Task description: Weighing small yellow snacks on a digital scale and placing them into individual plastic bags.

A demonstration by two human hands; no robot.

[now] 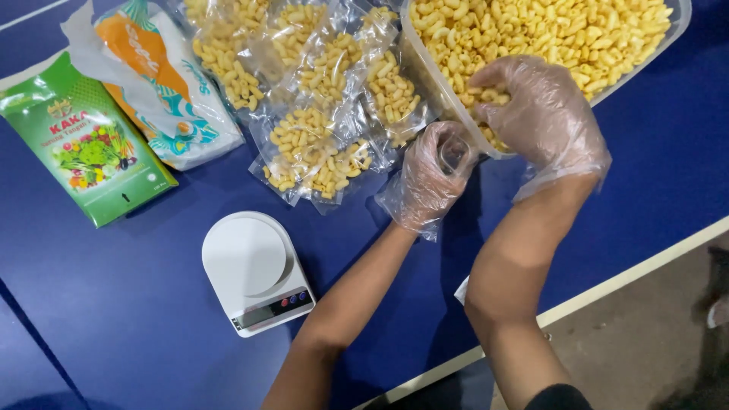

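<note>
My right hand (543, 114), gloved in thin clear plastic, reaches over the near wall of the clear tub (433, 76), fingers curled down around a pinch of yellow macaroni (486, 95). My left hand (433, 178), also gloved, sits just beside and below it, outside the tub, fingers closed around the mouth of a small clear bag (454, 152). The bag opening faces up, toward the right hand, touching or nearly touching the tub's near corner. So the pasta lies up and right of the bag; right hand is the nearer one, already in it. The tub's long side runs away toward upper right.

Left of the hands, a heap of filled pasta bags (319, 99) on the blue desk (114, 304). Nearer me, a white kitchen scale (254, 272), pan bare. Far left, a green packet (83, 148) and an orange-and-white packet (156, 83), overlapping.
</note>
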